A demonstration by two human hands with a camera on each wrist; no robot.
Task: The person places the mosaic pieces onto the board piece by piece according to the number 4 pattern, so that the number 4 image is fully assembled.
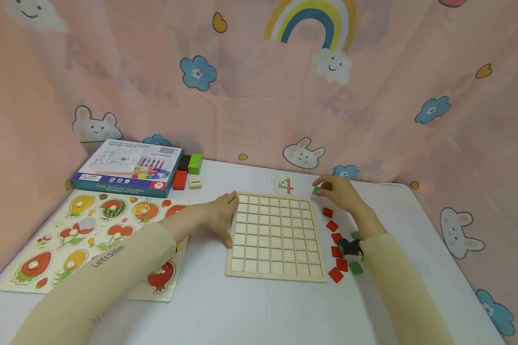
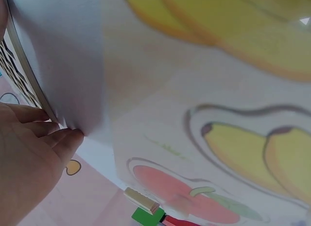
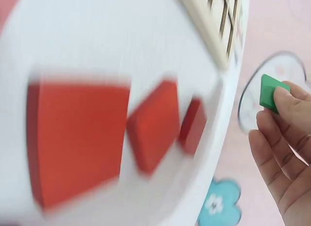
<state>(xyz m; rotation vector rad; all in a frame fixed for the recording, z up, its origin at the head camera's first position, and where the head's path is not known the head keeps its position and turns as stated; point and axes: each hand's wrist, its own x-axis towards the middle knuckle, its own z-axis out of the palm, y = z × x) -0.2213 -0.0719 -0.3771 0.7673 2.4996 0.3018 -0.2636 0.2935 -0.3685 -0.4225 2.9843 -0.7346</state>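
Observation:
A wooden grid board (image 1: 278,236) of bare square cells lies on the white table. My left hand (image 1: 221,218) rests against the board's left edge, fingers extended; the left wrist view shows the fingertips (image 2: 73,136) at that edge. Beyond the board's far right corner, my right hand (image 1: 338,192) pinches a green square tile (image 3: 272,92) between thumb and fingers. Several red tiles (image 1: 335,274) lie in a rough column along the board's right side. Green tiles (image 1: 356,268) lie beside them, partly hidden by the dark camera on the right wrist.
A small pattern card (image 1: 286,185) lies behind the board. At the left are a fruit puzzle board (image 1: 129,211) and a boxed bead set (image 1: 127,167). Red (image 1: 180,180), green (image 1: 195,164), black and pale blocks stand by the box. A pink printed curtain (image 1: 241,120) hangs behind the table.

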